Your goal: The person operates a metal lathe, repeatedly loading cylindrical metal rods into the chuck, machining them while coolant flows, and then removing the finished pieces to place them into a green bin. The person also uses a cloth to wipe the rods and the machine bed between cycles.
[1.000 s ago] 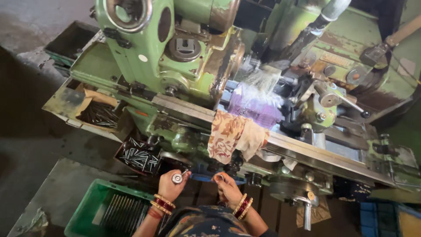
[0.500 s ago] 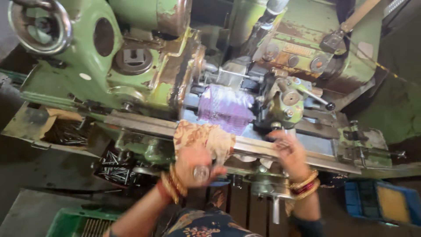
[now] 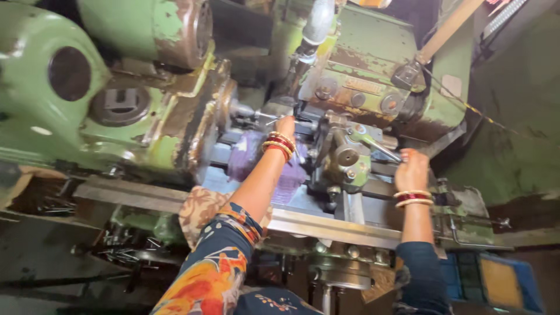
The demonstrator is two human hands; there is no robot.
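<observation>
Reaching into a worn green lathe (image 3: 146, 111), the left hand (image 3: 286, 125) touches the small metal part (image 3: 262, 116) sticking out of the spindle, its grip hidden from view, while the right hand (image 3: 411, 169) closes its grip around a lever (image 3: 379, 149) beside purple cloth (image 3: 256, 163).

Both hands reach forward, left (image 3: 285, 126) farther out than right (image 3: 411, 170).

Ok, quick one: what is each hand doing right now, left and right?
Left hand: reaching into the green lathe near the chuck; grip cannot be told.
Right hand: closed on the end of a metal lever.
</observation>
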